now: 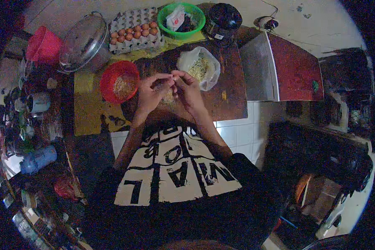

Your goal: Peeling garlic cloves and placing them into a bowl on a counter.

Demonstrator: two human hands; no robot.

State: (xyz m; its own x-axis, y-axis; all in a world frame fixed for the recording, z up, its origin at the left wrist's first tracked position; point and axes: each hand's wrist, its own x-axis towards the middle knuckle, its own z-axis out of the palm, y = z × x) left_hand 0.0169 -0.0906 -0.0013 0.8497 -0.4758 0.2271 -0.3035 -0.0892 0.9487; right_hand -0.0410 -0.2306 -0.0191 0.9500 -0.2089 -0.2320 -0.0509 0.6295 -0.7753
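Over the table, my left hand (153, 92) and my right hand (190, 90) meet fingertip to fingertip. Both pinch a small pale piece (174, 78), mostly hidden by the fingers, which looks like a bean sprout. Just right of the right hand, an open clear plastic bag (213, 73) holds a heap of bean sprouts (197, 69) with greenish bits. A red plastic bowl (107, 92) stands left of my left hand, with pale sprouts (121, 86) at its bottom. Some pale bits (167, 99) lie on the wood below my hands.
On the dark wooden table (228, 106), an egg tray (137, 47) with several brown eggs stands at the back. Beside it are a green basin (181, 35) and a black lidded pot (225, 18). A large metal lid (84, 40) and pink container (42, 45) stand left; a red panel (295, 72) stands right.
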